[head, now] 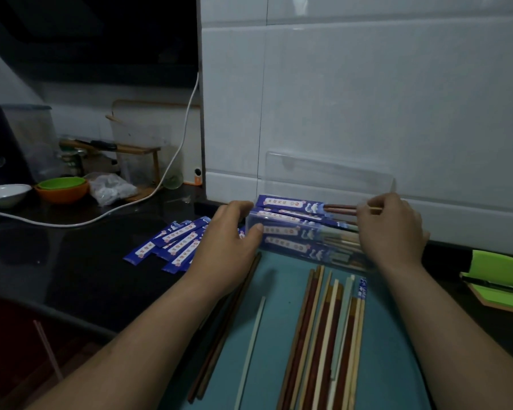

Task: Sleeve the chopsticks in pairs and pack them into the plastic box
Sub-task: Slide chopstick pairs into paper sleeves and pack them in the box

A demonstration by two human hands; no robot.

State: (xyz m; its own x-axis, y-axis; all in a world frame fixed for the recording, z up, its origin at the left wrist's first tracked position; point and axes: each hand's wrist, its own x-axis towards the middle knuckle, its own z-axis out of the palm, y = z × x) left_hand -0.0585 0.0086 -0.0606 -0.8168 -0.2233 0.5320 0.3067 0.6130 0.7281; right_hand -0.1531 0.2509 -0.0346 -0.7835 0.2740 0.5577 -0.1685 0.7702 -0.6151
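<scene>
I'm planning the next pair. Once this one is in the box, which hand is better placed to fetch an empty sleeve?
Probably the left hand: it grips the left end of the plastic box, right beside the empty sleeves. The right hand is across the box, pinching the chopstick ends.

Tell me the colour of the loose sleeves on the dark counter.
The sleeves are dark blue with a white label strip; the head view shows them best.

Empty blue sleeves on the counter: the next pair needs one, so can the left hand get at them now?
Probably yes. The empty sleeves lie uncovered beside the left hand, nothing between; it has to let go of the plastic box end it grips. The right hand pinches a sleeved pair.
</scene>
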